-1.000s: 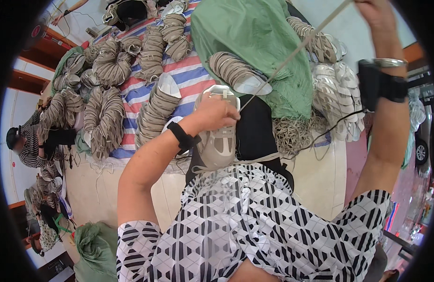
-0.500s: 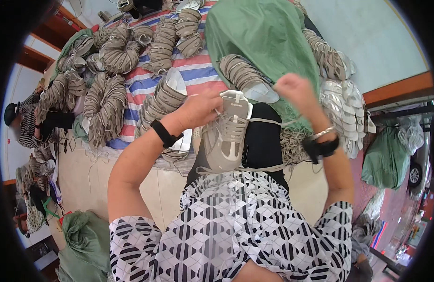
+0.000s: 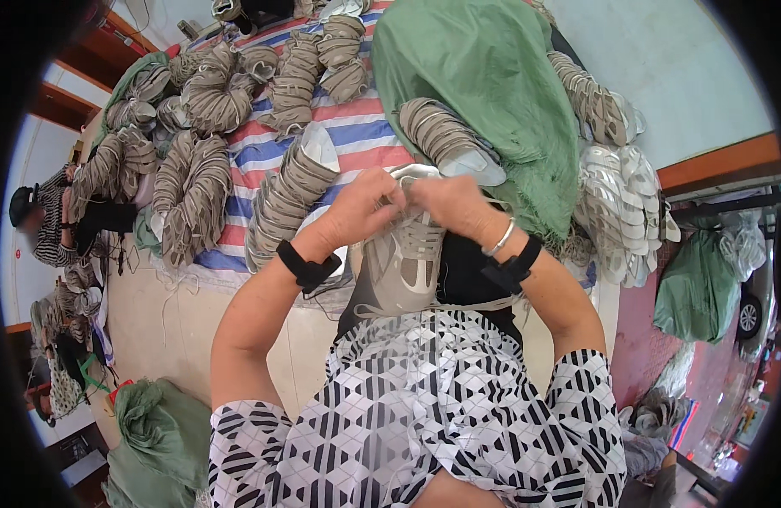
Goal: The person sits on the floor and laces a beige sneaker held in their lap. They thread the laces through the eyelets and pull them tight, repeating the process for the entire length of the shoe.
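Note:
A beige and grey shoe upper (image 3: 399, 275) with pale laces rests across my lap, its toe toward me and its white-lined opening away. My left hand (image 3: 367, 205) is closed in a pinch on the shoelace at the left of the upper eyelets. My right hand (image 3: 455, 203) meets it from the other side, fingers pressed together on the lace and slightly blurred. The two hands hide the tongue and the top eyelets. One loose shoelace (image 3: 483, 303) runs across my dark-clad thigh to the right.
Nested stacks of similar uppers (image 3: 293, 190) lie ahead on a striped sheet (image 3: 356, 127). A green sack (image 3: 471, 63) carries another stack (image 3: 445, 135). Silvery uppers (image 3: 619, 212) are piled at the right, another green sack (image 3: 157, 440) lies lower left. Another person (image 3: 52, 216) sits far left.
My right hand has swung inward from out at the right and now meets my left hand over the shoe's top eyelets. My left hand has shifted only slightly.

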The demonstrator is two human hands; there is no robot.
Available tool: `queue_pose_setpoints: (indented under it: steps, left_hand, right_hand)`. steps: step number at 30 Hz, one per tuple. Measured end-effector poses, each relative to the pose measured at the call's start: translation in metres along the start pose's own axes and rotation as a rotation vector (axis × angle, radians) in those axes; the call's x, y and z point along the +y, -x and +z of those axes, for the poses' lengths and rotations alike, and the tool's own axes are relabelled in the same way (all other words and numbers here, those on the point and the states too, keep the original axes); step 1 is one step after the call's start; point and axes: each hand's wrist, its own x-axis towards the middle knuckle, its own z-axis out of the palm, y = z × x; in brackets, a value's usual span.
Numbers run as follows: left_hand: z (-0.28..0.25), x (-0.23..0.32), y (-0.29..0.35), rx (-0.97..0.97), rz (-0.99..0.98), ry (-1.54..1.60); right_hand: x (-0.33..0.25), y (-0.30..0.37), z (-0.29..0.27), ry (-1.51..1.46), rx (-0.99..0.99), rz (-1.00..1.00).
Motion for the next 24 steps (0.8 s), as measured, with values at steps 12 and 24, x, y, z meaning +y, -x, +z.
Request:
queue_pose_setpoints:
  steps: [12, 24]
  left_hand:
    - [0.001, 0.013, -0.018, -0.164, -0.001, 0.018]
    - [-0.025, 0.006, -0.030, -0.327, 0.005, 0.142]
  right_hand:
    - [-0.002, 0.087, -0.049, -1.900, -0.254, 0.643]
    - [0.128, 0.235, -0.306, -2.006, 1.168, -0.010]
